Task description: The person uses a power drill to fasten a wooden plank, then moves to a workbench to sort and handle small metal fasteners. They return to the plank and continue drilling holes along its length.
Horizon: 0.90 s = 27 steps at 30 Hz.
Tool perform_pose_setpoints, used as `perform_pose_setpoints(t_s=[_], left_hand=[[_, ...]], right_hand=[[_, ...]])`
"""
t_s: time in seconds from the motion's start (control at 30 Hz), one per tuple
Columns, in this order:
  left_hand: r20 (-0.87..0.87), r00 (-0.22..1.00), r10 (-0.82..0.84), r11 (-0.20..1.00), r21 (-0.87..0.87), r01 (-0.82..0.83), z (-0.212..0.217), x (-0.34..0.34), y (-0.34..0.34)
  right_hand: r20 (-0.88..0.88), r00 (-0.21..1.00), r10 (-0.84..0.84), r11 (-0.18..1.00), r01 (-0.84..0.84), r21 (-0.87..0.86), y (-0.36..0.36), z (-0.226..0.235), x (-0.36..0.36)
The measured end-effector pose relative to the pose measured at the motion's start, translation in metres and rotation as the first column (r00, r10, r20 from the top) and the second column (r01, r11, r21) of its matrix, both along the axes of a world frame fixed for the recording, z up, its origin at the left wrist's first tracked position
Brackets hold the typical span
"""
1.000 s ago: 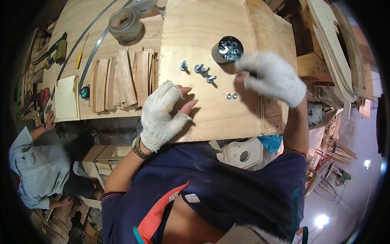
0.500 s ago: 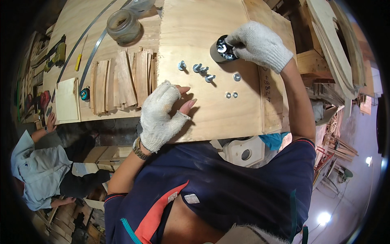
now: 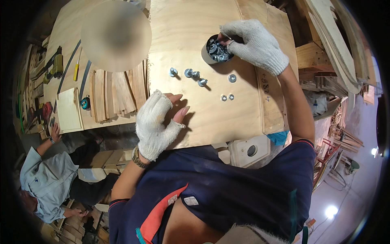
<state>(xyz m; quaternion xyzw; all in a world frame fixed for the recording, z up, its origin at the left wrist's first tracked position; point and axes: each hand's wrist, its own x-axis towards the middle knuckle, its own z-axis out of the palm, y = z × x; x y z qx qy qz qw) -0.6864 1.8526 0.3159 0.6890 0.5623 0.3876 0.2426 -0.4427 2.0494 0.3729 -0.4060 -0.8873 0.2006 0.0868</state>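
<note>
My right hand (image 3: 256,45), in a white fingerless glove, reaches from the right over a dark cup (image 3: 209,57) filled with metal nuts, washers and bolts (image 3: 217,49). Its thumb and forefinger dip inside the rim, drawn together; what lies between them is hidden. Several bolts with washers (image 3: 191,73) stand or lie on the plywood left of the cup. A larger nut with washer (image 3: 232,78) and two small nuts (image 3: 227,97) lie below it. My left hand (image 3: 156,124), gloved alike, hovers at the board's near edge with fingers apart, holding nothing.
Wood strips (image 3: 118,95), a tape measure (image 3: 85,103), a yellow screwdriver (image 3: 76,71) and a green power tool (image 3: 56,67) lie at left. A blurred disc hides the upper left. Another person (image 3: 48,181) sits at lower left. Stacked boards (image 3: 337,44) stand at right.
The cup's mouth now shows more hardware, and my right fingers have shifted within its rim. The view has moved slightly. My left hand keeps nearly the same pose.
</note>
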Motion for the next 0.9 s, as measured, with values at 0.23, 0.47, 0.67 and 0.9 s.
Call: perform_pose_setpoints(t_s=[0.23,0.47,0.67,0.9], left_hand=[[-0.028,1.0,0.011,1.0,-0.001,-0.011,-0.001,0.0,-0.001],[-0.039,0.999,-0.002,0.997,-0.077,-0.001,-0.004,-0.003,-0.004],[-0.025,1.0,0.003,0.999,-0.05,-0.004,-0.005,-0.002,-0.002],[0.001,1.0,0.007,1.0,-0.025,-0.007,-0.004,-0.002,-0.001]], right_hand=[[0.033,0.993,0.11,0.987,-0.105,-0.118,-0.007,0.016,0.006],[0.514,0.832,0.208,0.975,-0.216,-0.045,-0.001,0.037,-0.042],[0.641,0.704,0.304,0.95,-0.278,-0.145,0.009,0.051,-0.058],[0.29,0.952,0.1,0.969,-0.027,-0.244,-0.003,0.078,-0.015]])
